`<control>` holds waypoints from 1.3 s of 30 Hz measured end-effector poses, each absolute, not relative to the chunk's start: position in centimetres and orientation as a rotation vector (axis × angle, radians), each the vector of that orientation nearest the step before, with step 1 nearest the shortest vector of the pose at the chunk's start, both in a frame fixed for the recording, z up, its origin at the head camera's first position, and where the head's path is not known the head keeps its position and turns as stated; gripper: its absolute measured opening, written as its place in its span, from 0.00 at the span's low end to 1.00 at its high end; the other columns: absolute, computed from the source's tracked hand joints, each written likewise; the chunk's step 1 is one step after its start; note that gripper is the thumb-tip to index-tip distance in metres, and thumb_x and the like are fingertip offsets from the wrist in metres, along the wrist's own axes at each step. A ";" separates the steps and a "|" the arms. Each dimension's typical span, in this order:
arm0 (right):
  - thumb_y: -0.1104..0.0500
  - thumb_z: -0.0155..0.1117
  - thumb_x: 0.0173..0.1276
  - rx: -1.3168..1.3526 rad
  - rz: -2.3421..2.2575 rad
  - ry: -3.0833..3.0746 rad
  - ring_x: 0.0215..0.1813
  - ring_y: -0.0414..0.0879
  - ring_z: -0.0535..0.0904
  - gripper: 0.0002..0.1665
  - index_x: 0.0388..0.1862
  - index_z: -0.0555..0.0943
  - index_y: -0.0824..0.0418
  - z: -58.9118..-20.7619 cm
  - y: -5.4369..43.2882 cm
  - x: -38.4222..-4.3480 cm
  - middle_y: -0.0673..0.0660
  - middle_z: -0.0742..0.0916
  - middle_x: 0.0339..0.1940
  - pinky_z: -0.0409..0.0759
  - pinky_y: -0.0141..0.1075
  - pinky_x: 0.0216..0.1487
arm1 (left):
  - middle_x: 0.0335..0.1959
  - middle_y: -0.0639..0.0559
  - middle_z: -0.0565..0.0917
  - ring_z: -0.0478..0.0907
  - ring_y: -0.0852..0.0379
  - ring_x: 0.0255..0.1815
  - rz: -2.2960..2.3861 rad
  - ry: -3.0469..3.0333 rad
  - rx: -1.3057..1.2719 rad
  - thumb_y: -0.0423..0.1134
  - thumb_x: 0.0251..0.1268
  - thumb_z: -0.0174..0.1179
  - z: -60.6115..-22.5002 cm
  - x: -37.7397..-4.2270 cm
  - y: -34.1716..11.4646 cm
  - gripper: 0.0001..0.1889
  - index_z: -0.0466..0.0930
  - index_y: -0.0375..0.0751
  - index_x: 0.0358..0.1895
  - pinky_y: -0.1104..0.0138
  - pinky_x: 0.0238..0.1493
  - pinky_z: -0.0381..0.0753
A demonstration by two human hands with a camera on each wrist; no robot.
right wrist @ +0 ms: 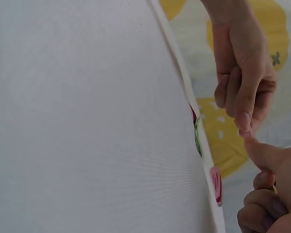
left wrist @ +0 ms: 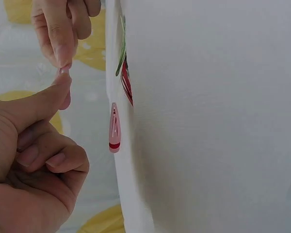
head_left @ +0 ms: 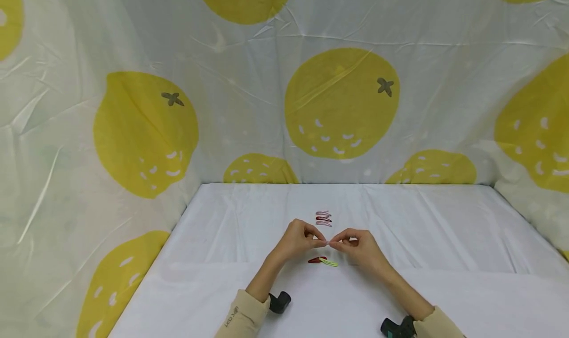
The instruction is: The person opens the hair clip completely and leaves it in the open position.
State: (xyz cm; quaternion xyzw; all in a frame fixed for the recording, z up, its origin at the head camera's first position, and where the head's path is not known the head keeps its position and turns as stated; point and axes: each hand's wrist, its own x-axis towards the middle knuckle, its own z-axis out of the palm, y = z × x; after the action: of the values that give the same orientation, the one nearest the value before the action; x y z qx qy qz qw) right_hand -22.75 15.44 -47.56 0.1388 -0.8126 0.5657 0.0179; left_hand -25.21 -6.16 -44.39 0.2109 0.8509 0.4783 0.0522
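Note:
Over the middle of the table, my left hand (head_left: 299, 239) and right hand (head_left: 359, 245) meet fingertip to fingertip. Between them they pinch a small pink hair clip (left wrist: 65, 70), mostly hidden by the fingers. Thumb and forefinger of each hand grip one end, while the other fingers curl inward. Just below the hands in the head view lie a dark red hair clip (head_left: 315, 260) and a light green hair clip (head_left: 329, 262), overlapping. Beyond the hands, several pink and red hair clips (head_left: 323, 218) lie in a column. A pink clip with a red band (left wrist: 115, 138) shows in the left wrist view.
A white cloth covers the table (head_left: 444, 229). Behind it and along both sides hangs a pale curtain (head_left: 244, 96) printed with yellow lemons. Black wrist cameras (head_left: 280, 302) sit by the beige sleeves (head_left: 244, 313).

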 end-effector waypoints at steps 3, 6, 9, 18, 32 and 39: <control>0.54 0.79 0.61 0.466 1.680 -2.489 0.25 0.33 0.69 0.05 0.34 0.91 0.53 -47.5 15.5 -22.8 0.51 0.81 0.22 0.67 0.26 0.30 | 0.11 0.61 0.64 0.56 0.65 0.16 1.461 2.593 0.619 0.34 0.59 0.75 -44.4 -25.3 -6.3 0.03 0.93 0.38 0.30 0.72 0.21 0.55; 0.54 0.80 0.61 0.481 1.651 -2.457 0.24 0.33 0.64 0.05 0.33 0.91 0.52 -47.6 15.6 -22.8 0.48 0.73 0.17 0.63 0.27 0.28 | 0.11 0.60 0.64 0.56 0.63 0.16 1.492 2.597 0.571 0.33 0.58 0.76 -44.4 -25.2 -6.5 0.03 0.93 0.38 0.30 0.72 0.20 0.55; 0.56 0.80 0.61 0.492 1.622 -2.434 0.23 0.33 0.63 0.04 0.32 0.91 0.53 -47.7 15.6 -22.7 0.47 0.71 0.16 0.62 0.27 0.26 | 0.10 0.60 0.64 0.55 0.64 0.15 1.524 2.609 0.573 0.32 0.56 0.76 -44.7 -25.2 -6.5 0.04 0.92 0.35 0.28 0.72 0.20 0.54; 0.64 0.80 0.57 0.543 1.510 -2.342 0.21 0.31 0.61 0.04 0.29 0.92 0.58 -48.0 15.2 -22.6 0.44 0.68 0.14 0.61 0.26 0.25 | 0.08 0.61 0.65 0.56 0.67 0.13 1.561 2.666 0.614 0.27 0.52 0.76 -45.0 -25.0 -5.9 0.05 0.90 0.32 0.23 0.73 0.17 0.52; 0.63 0.81 0.57 0.501 1.521 -2.285 0.22 0.31 0.61 0.04 0.30 0.93 0.55 -48.1 14.9 -22.5 0.46 0.70 0.14 0.59 0.25 0.25 | 0.09 0.61 0.66 0.56 0.66 0.14 1.505 2.677 0.642 0.29 0.57 0.74 -44.7 -25.2 -5.8 0.05 0.91 0.34 0.25 0.74 0.19 0.54; 0.58 0.82 0.57 0.496 1.576 -2.319 0.23 0.33 0.63 0.08 0.37 0.93 0.57 -48.0 15.1 -22.6 0.47 0.71 0.16 0.62 0.27 0.25 | 0.11 0.61 0.65 0.57 0.67 0.16 1.483 2.657 0.700 0.28 0.59 0.73 -44.8 -25.6 -6.3 0.02 0.92 0.33 0.29 0.75 0.21 0.56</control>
State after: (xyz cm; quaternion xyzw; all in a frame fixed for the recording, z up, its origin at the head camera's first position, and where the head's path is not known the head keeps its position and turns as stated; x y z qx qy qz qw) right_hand -22.61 15.15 -48.00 0.1724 -0.8055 0.5477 0.1466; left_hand -25.64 -6.28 -44.85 0.2243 0.8509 0.4749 0.0095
